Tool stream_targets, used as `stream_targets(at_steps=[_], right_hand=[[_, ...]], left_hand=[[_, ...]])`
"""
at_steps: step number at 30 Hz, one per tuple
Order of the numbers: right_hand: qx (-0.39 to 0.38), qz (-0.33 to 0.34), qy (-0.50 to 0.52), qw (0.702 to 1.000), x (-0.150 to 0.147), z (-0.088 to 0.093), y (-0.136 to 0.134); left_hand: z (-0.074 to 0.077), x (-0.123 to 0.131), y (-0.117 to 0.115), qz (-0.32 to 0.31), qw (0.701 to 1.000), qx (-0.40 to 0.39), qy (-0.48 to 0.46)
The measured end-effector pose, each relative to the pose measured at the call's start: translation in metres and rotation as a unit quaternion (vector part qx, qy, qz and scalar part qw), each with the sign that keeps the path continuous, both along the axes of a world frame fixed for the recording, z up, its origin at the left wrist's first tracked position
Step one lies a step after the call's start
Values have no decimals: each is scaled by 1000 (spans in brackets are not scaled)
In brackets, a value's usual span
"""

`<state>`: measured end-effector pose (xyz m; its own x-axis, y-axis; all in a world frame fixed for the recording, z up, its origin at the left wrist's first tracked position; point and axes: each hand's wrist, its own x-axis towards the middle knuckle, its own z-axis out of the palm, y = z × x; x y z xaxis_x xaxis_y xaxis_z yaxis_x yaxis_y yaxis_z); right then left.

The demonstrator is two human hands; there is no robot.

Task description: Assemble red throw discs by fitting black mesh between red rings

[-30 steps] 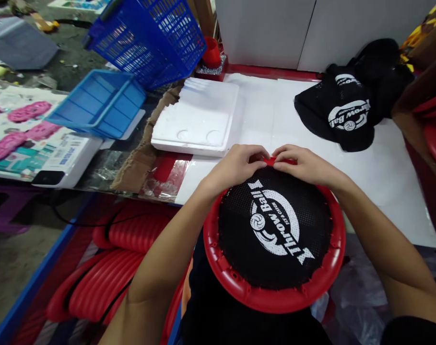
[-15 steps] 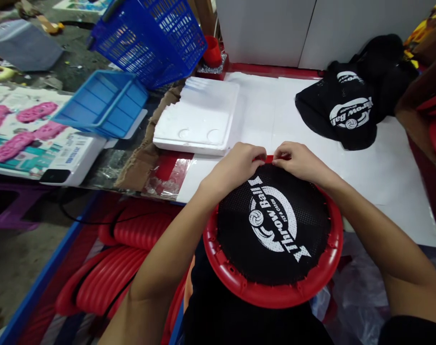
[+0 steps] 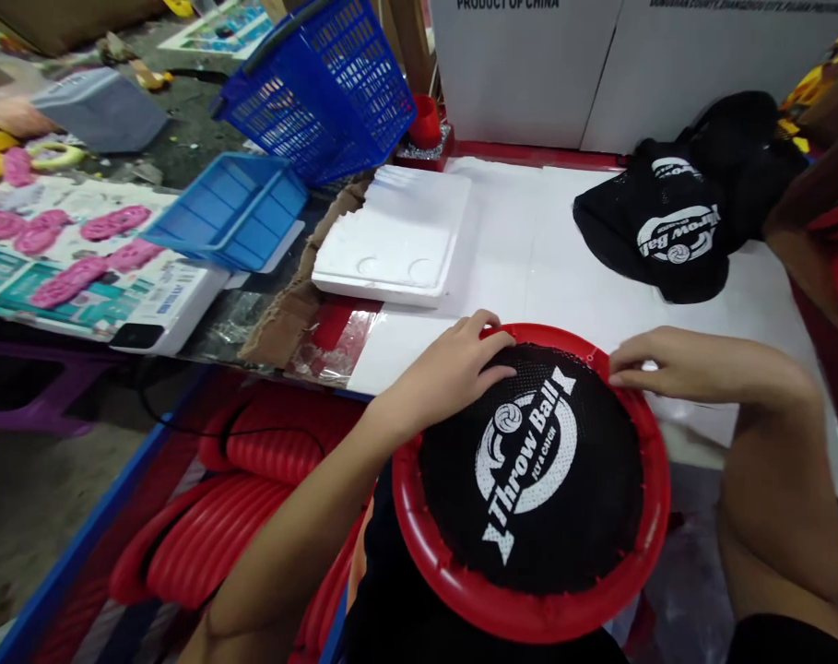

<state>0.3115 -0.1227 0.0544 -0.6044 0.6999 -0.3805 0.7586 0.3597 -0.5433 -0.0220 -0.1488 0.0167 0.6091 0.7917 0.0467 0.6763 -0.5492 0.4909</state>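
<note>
A round racket-like disc, with a red plastic ring [image 3: 419, 553] and black mesh [image 3: 584, 516] printed "Throw Ball" in white, rests over my lap against the table edge. My left hand [image 3: 460, 364] grips the ring at its upper left, the thumb and a finger lying over the mesh. At the upper right, my right hand [image 3: 650, 364] has thumb and fingertips pinched at the ring's edge. Whether a bit of mesh edge is between those fingertips is hidden. Small notches and pegs line the ring's inner side, where the mesh meets it.
Black printed mesh pieces [image 3: 681, 221] are piled at the right on white sheeting. A white foam block [image 3: 397, 235], a blue tray [image 3: 229, 212] and a blue basket [image 3: 322, 92] stand left of centre. Below left are stacked red rings [image 3: 266, 443]. Grey cartons [image 3: 522, 74] back the table.
The disc has turned, so its print now slants the other way. My hands, together at the top rim before, have moved apart, the right one to the right along the ring.
</note>
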Motion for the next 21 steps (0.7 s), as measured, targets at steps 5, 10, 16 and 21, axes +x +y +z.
stream_targets(at_steps=[5,10,16,21], right_hand=[[183,73,118,973,-31,-10,-4],[310,17,99,945,-74,-43,-9],[302,-60,77,948,-86,-62,-4],[327,-162,-44,930,-74,-52,6]], left_hand=[[-8,1,32,-51,996,1,-77],[-5,2,34,-22,999,28,-37],[13,-20,-10,146,987,62,25],[6,-37,-64,233,972,-4,-14]])
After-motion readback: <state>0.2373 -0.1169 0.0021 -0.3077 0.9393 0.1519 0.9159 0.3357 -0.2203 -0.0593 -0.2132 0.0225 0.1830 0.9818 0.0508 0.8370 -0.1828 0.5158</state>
